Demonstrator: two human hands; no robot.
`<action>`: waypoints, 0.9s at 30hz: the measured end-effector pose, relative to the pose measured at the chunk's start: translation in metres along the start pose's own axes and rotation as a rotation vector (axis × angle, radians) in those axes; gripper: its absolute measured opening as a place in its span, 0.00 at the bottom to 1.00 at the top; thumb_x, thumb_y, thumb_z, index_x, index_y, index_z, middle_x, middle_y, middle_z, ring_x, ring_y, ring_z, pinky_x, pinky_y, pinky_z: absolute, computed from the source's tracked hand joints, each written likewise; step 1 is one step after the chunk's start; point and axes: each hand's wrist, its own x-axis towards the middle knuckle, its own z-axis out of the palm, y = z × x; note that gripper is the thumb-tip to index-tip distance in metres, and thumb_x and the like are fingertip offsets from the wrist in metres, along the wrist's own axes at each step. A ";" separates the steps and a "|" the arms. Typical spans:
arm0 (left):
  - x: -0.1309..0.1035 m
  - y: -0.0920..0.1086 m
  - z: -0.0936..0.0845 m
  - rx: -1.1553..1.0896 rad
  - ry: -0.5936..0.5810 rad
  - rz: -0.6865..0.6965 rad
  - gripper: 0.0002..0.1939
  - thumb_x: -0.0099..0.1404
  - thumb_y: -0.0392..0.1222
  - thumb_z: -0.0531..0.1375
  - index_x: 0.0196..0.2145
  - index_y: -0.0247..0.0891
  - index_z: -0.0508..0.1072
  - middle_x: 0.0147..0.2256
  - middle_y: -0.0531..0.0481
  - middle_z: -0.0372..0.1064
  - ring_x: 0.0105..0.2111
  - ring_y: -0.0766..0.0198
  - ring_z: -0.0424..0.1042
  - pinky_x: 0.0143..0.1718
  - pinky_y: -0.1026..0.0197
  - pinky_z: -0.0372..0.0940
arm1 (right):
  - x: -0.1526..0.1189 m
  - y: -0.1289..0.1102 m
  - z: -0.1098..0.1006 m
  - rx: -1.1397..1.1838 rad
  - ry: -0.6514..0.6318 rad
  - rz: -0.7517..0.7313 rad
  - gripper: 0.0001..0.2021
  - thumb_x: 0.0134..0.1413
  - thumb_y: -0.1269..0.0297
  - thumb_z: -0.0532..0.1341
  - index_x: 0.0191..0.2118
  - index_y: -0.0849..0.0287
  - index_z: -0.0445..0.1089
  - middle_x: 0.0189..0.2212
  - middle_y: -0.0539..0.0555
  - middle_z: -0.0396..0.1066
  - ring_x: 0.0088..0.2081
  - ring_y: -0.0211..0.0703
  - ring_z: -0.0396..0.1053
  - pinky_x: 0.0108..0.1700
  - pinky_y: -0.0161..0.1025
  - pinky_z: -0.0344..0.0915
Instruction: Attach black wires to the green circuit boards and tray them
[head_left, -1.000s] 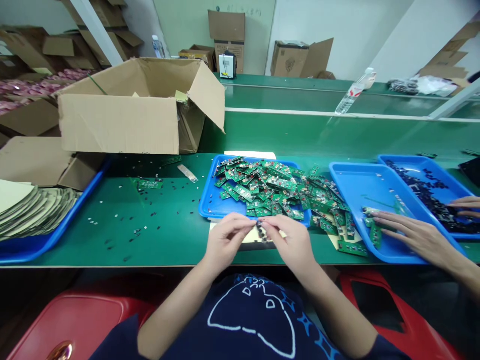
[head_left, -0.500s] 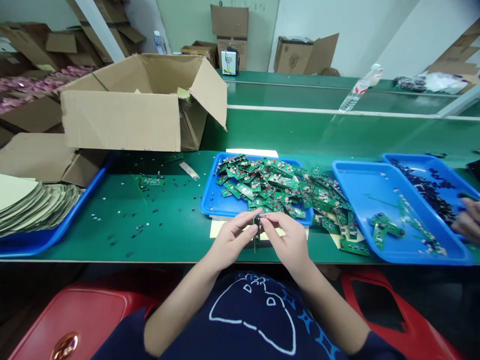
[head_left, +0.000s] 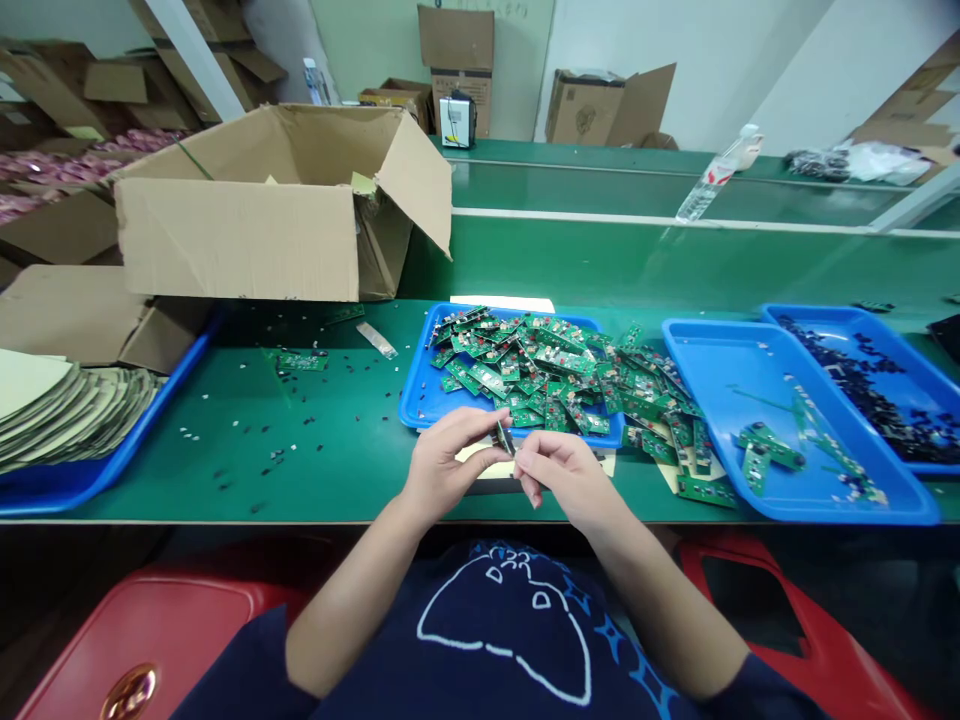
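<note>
A small circuit board is pinched between the thumb and fingers of my left hand, tilted and seen nearly edge-on. My right hand is closed at the board's lower end, thumb against fingertips. Whether those fingertips grip the board or some tiny part is too small to tell. Just beyond both hands, a blue tray bears a heap of green circuit boards, which spills over its right side onto the table.
To the right stand a blue tray with a few boards and another with small black parts. A cardboard box and a stack of pale sheets are at left. Small parts dot the green table; a bottle lies behind.
The board has gone from upright to tilted, and my right hand has moved down to its lower end. A co-worker's hand at the far right has left the view.
</note>
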 end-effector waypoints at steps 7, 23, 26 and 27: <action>0.000 0.000 -0.003 -0.176 -0.136 -0.072 0.22 0.58 0.36 0.62 0.50 0.48 0.69 0.41 0.47 0.68 0.40 0.63 0.70 0.38 0.62 0.72 | 0.008 0.001 -0.007 -0.215 0.027 -0.084 0.13 0.50 0.57 0.59 0.22 0.59 0.63 0.13 0.44 0.61 0.14 0.31 0.57 0.18 0.30 0.55; -0.008 0.003 0.025 -0.006 0.162 -0.227 0.15 0.68 0.43 0.50 0.42 0.37 0.74 0.32 0.48 0.67 0.26 0.69 0.65 0.28 0.66 0.65 | 0.006 0.020 0.010 -0.933 0.440 -0.644 0.11 0.60 0.70 0.51 0.41 0.60 0.70 0.32 0.57 0.74 0.33 0.43 0.72 0.38 0.41 0.70; -0.008 0.004 0.023 0.011 0.152 -0.222 0.15 0.67 0.41 0.50 0.42 0.37 0.75 0.31 0.48 0.68 0.26 0.68 0.65 0.29 0.66 0.65 | 0.004 0.023 0.010 -0.946 0.447 -0.642 0.12 0.60 0.70 0.51 0.44 0.60 0.70 0.33 0.58 0.75 0.34 0.44 0.73 0.38 0.41 0.71; -0.009 0.004 0.023 0.031 0.153 -0.218 0.14 0.67 0.41 0.50 0.43 0.37 0.74 0.31 0.48 0.69 0.26 0.68 0.65 0.29 0.65 0.65 | 0.004 0.024 0.011 -0.947 0.445 -0.622 0.13 0.60 0.69 0.51 0.45 0.60 0.69 0.33 0.58 0.75 0.34 0.45 0.73 0.38 0.41 0.71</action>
